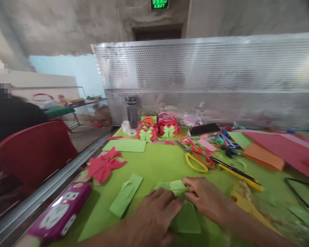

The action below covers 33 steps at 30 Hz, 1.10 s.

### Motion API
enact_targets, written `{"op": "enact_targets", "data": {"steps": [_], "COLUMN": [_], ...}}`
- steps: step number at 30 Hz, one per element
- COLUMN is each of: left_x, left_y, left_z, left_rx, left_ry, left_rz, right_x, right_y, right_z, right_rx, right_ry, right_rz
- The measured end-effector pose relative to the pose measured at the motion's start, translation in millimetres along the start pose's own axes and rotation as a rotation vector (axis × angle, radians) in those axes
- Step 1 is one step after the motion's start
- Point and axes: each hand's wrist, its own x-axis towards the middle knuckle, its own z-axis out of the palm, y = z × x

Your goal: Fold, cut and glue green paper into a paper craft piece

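At the near middle of the table, a light green felt-like piece (177, 185) lies folded under my fingers. My left hand (158, 209) rests over its left side, fingers bent together and pressing down on it. The curled fingers of my right hand (202, 193) pinch its right end. Below them, another green piece (186, 219) shows between the two wrists. A folded green strip (126, 195) lies left of my left hand. Farther left is a red cut-out shape (105, 165) with pointed arms. The fingertips are partly hidden and slightly blurred.
Yellow-handled scissors (197, 163), a black-and-yellow cutter (239, 175) and a yellow glue gun (249, 202) lie right. A purple case (63, 209) sits at the left edge. Red items with green bows (168, 128) and a bottle (132, 111) stand behind. A person sits on a red chair (36, 152).
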Motion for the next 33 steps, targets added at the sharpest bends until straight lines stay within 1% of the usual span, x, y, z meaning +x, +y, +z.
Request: {"op": "enact_targets", "data": {"steps": [2, 5, 8, 11, 12, 14, 15, 16, 17, 18, 20, 22, 24, 26, 28, 33], "left_x": [-0.7, -2.2, -2.6, -2.5, -2.9, -4.4, -5.6, -7.1, -8.9, -10.9, -15.2, -18.4, -19.4, -18.4, -16.6, -13.6], "left_y": [6.3, 10.9, 11.5, 6.9, 3.2, -8.6, -16.3, -24.6, -32.7, -39.9, -48.8, -49.4, -44.3, -38.9, -37.5, -50.6], "left_z": [0.9, 4.6, 6.6, -2.3, -8.9, -27.0, -37.3, -47.4, -56.5, -63.9, -71.9, -70.9, -64.6, -57.9, -54.1, -53.9], "left_rx": [0.008, 0.024, 0.012, 0.002, 0.006, 0.068, 0.109, 0.14, 0.19, 0.232, 0.212, 0.18, 0.154, 0.138, 0.13, 0.107], "left_ry": [-0.014, -0.01, 0.033, 0.108, 0.141, 0.195, 0.18, 0.133, 0.077, 0.026, -0.036, -0.08, -0.093, -0.076, -0.043, 0.017], "left_rz": [0.002, 0.024, 0.051, 0.039, 0.0, -0.18, -0.275, -0.369, -0.499, -0.576, -0.554, -0.543, -0.54, -0.541, -0.548, -0.57], "right_x": [-2.3, -3.3, -0.8, 2.5, 3.1, 3.6, 3.6, 3.5, 3.3, 3.0, 2.3, 1.9, 1.7, 1.7, 1.8, 1.9], "right_y": [0.0, 2.6, 9.0, 14.2, 14.5, 12.8, 11.1, 9.2, 7.3, 5.8, 4.0, 4.0, 4.8, 5.6, 5.8, 5.1], "right_z": [-2.4, -3.5, -2.5, -3.0, -3.8, -5.9, -6.8, -7.7, -8.3, -8.7, -8.9, -8.3, -7.4, -6.3, -5.5, -4.5], "right_rx": [-0.174, -0.302, -0.299, -0.248, -0.235, -0.219, -0.216, -0.217, -0.22, -0.223, -0.223, -0.215, -0.201, -0.193, -0.192, -0.196], "right_ry": [-0.038, -0.08, -0.065, -0.012, -0.003, 0.008, 0.005, 0.006, 0.005, 0.004, 0.004, -0.005, -0.016, -0.019, -0.006, -0.008], "right_rz": [-0.003, -0.018, -0.015, -0.012, -0.012, -0.006, -0.005, -0.002, 0.0, 0.006, 0.02, 0.029, 0.024, 0.012, 0.002, -0.01]}}
